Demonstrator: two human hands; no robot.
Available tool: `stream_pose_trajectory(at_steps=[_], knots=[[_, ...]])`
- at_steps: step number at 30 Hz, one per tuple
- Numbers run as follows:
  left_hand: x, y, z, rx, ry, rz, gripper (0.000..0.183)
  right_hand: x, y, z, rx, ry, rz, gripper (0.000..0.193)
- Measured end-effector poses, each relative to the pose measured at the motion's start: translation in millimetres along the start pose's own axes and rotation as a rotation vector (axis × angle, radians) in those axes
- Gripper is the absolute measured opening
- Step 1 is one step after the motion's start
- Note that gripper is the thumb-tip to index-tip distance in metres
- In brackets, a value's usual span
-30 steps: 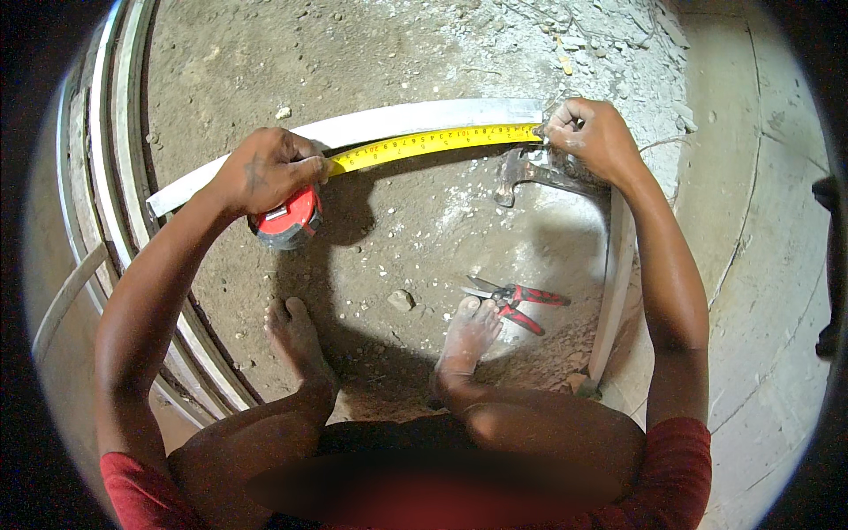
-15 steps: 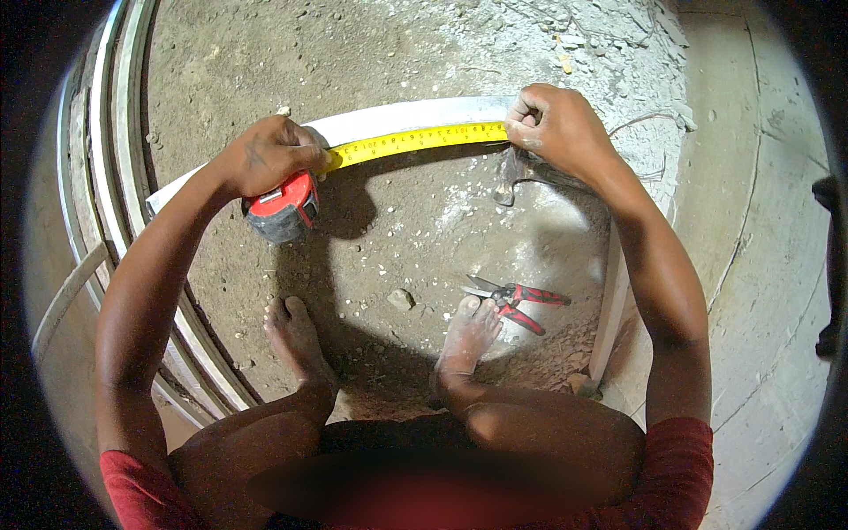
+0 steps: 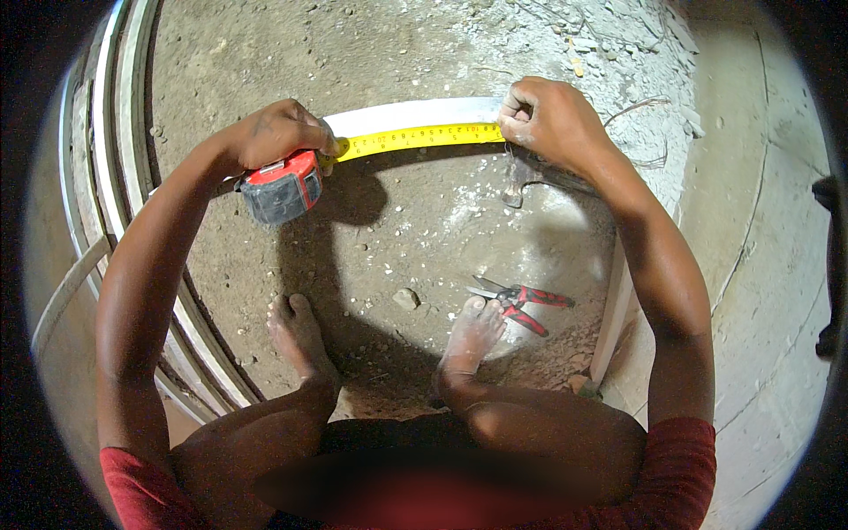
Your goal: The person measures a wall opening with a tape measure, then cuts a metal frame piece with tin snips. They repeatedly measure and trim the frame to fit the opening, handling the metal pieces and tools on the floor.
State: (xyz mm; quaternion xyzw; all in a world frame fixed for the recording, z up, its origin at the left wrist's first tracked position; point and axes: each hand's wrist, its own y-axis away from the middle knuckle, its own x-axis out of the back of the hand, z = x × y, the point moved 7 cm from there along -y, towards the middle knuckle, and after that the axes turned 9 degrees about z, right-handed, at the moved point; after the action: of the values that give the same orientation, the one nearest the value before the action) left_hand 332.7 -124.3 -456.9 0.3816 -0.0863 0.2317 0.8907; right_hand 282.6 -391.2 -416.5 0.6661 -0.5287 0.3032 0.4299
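A white flat strip (image 3: 406, 113) spans the space between my two hands, with the yellow tape blade (image 3: 415, 140) stretched along its near edge. My left hand (image 3: 281, 137) is closed at the left end, its fingers on the blade beside the red and black tape measure case (image 3: 284, 187), which hangs just below the hand. At the right end, my right hand (image 3: 556, 119) is closed in a pinch on the strip and the blade's end. Below that hand lies a hammer (image 3: 514, 190) on the dirt, its handle partly hidden by my wrist.
Red-handled snips (image 3: 521, 305) lie against my right foot (image 3: 474, 331). A stone (image 3: 405, 299) rests between my feet. Long metal profiles (image 3: 132, 115) run along the left, white rubble (image 3: 609, 53) lies at the far right, and a pale concrete surface (image 3: 760, 265) borders the right.
My left hand and the tape measure case have risen slightly, away from me. The strip's left end, visible before, is now mostly behind my left arm. My right hand has barely moved.
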Motion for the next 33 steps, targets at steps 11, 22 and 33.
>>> stream_pose_trajectory(at_steps=[11,22,33], knots=[[0,0,-2,0.073,0.045,-0.086,0.027,-3,-2,1,0.012,0.001,-0.034,0.012],[1,-1,2,-0.105,-0.013,-0.051,0.027,-5,-4,3,-0.005,0.001,-0.034,0.012],[0,-2,-4,0.026,0.001,-0.074,0.029,-3,-5,-1,-0.003,-0.021,-0.042,0.012]])
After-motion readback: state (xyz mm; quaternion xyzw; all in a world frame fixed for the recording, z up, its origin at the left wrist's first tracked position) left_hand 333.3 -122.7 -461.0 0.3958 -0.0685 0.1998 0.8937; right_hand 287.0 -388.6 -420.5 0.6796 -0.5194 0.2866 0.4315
